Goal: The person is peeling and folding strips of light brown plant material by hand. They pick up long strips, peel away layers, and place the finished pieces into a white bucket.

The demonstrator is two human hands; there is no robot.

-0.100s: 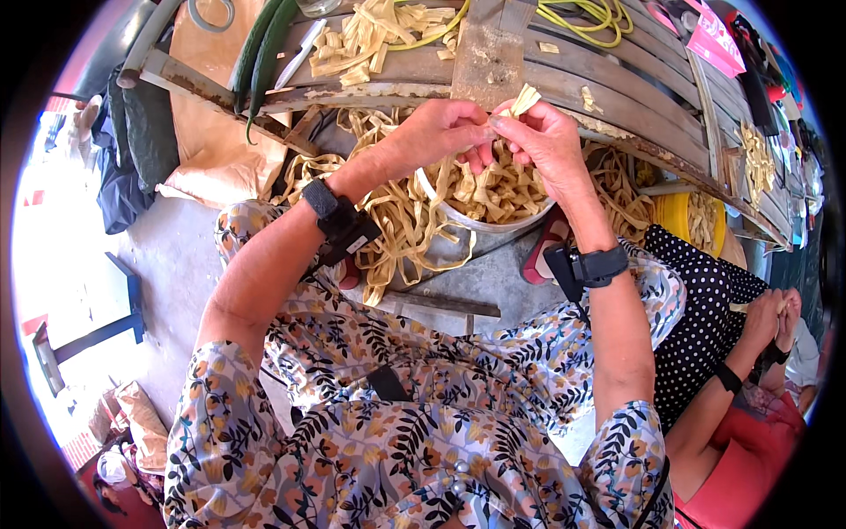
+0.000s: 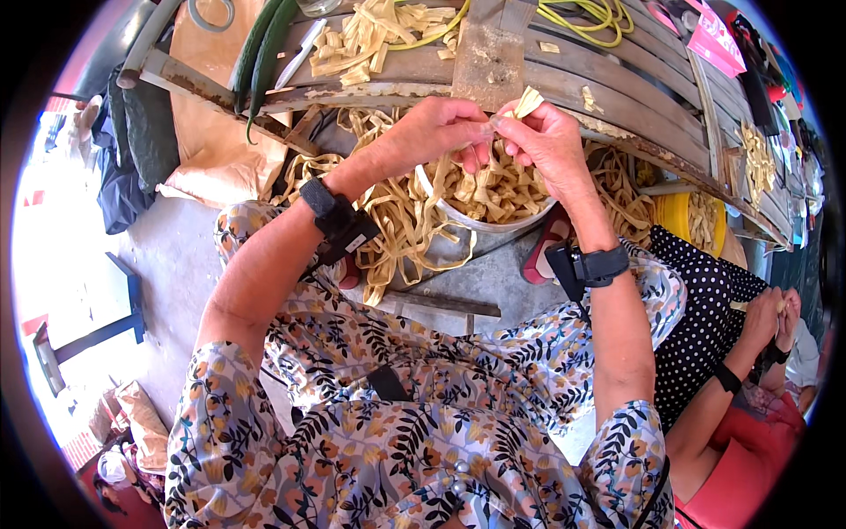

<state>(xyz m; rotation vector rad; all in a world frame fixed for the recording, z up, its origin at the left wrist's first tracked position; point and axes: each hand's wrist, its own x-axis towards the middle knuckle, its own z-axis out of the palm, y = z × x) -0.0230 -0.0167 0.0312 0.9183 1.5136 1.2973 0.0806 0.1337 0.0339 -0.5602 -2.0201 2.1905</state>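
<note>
Both hands meet above a pale bowl (image 2: pixel 480 220) heaped with tan strips; the left hand (image 2: pixel 441 128) and the right hand (image 2: pixel 551 141) each pinch, fingers pressed together, one small folded strip (image 2: pixel 527 103), held just near the edge of the slatted wooden tabletop (image 2: pixel 617 70). More loose strips (image 2: pixel 401 225) spill left of the bowl; far on the tabletop lie cut pieces (image 2: pixel 370 31) and a yellow cord (image 2: pixel 590 13); a co-worker's hands (image 2: pixel 775 313) show at the right.
</note>
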